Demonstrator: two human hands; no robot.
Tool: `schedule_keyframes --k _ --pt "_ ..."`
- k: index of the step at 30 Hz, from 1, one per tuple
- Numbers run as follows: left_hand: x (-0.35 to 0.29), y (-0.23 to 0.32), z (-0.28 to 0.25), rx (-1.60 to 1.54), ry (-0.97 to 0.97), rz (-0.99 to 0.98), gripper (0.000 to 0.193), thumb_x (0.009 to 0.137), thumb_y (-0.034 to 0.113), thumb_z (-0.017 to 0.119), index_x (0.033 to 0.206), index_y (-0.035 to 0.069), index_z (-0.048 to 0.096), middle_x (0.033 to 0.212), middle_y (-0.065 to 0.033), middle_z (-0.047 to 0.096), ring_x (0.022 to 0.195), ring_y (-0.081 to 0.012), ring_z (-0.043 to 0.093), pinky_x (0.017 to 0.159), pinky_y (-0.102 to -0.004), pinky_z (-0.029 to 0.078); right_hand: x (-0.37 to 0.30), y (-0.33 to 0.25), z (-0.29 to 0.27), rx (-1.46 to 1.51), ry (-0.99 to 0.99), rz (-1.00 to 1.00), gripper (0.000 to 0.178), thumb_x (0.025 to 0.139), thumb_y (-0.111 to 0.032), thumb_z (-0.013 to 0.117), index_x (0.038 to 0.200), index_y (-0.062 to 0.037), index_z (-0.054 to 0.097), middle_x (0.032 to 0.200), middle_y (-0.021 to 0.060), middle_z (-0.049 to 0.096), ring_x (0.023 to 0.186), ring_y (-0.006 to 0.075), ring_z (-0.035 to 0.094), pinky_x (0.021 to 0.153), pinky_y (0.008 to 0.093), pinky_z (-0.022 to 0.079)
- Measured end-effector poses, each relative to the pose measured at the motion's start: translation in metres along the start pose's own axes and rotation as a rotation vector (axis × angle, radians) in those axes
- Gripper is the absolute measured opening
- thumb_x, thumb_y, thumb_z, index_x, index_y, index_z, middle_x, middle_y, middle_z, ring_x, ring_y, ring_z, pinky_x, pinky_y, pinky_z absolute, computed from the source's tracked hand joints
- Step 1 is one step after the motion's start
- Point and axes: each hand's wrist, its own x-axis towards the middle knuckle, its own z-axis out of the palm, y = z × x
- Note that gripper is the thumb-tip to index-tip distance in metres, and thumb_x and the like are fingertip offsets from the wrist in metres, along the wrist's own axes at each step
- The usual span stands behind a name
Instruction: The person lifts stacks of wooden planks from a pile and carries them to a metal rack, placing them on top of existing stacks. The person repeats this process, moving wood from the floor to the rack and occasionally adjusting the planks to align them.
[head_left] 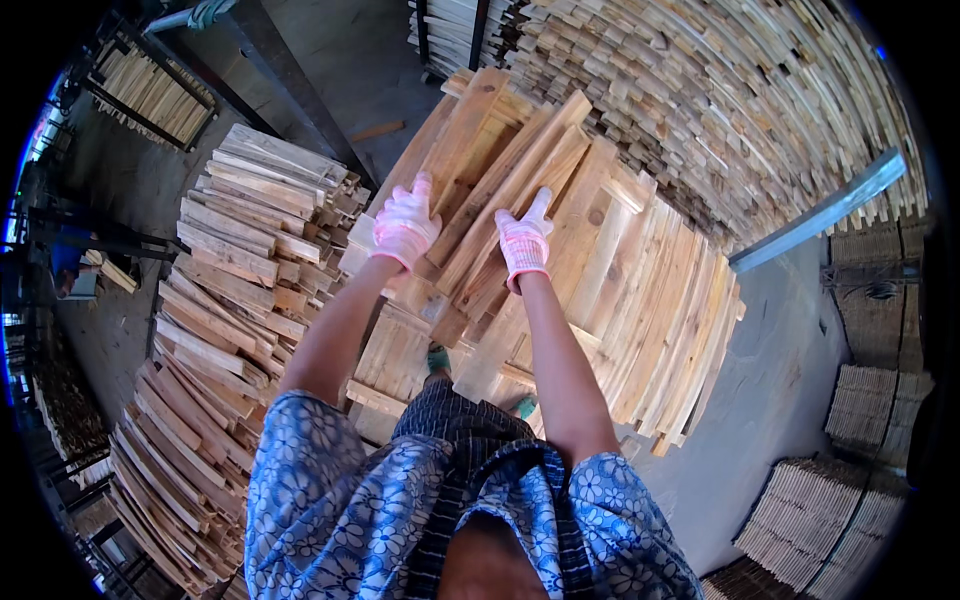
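Note:
Both my hands wear white-and-pink knit gloves, above a pile of loose wooden boards [518,205] lying at a slant. My left hand [406,222] is over the left boards, its fingers stretched forward and the thumb apart, near a wide plank [467,120]. To the right, my right hand [525,238] is over the pile's middle, with forefinger and thumb spread. No board shows clearly gripped in either hand; the palms and whatever lies under them are hidden. Beside the right forearm, boards are laid side by side in a broad row [650,310].
A long stack of rough boards [225,250] runs along my left. A tall stack of board ends [670,110] rises at the far right, with a metal bar [820,210] before it. Dark metal posts [290,80] stand far left. Bundled slats [805,515] lie at the lower right.

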Motion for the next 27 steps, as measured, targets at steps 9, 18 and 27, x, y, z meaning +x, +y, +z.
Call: schedule_keyframes --k 9,18,27 --pt "0.011 -0.014 -0.006 -0.204 0.209 0.229 0.074 0.081 0.026 0.074 0.146 0.01 0.043 0.137 -0.0239 0.053 0.126 -0.04 0.054 0.104 -0.0454 0.047 -0.044 0.078 -0.133 1.249 -0.434 -0.153 0.086 0.092 0.001 0.063 0.161 -0.0212 0.018 0.1 0.0071 0.059 0.075 0.0194 0.065 0.062 0.0363 0.06" --pt "0.083 -0.063 0.054 0.093 0.218 0.275 0.078 0.088 0.022 0.07 0.153 0.008 0.031 0.144 -0.0277 0.047 0.13 -0.0461 0.049 0.11 -0.0492 0.042 -0.043 0.346 -0.358 0.66 0.158 -0.084 0.085 0.085 0.003 0.066 0.16 -0.0093 0.027 0.152 0.0157 0.045 0.133 0.0261 0.05 0.109 0.0341 0.045" --pt "0.086 -0.056 0.055 0.051 0.27 0.188 0.073 0.09 0.023 0.069 0.152 0.009 0.032 0.143 -0.0263 0.048 0.133 -0.0437 0.048 0.11 -0.0477 0.043 0.073 0.488 -0.457 -0.296 0.152 0.145 0.057 0.099 -0.033 0.058 0.154 -0.0244 0.043 0.154 0.0161 0.046 0.145 0.0352 0.038 0.118 0.0404 0.032"
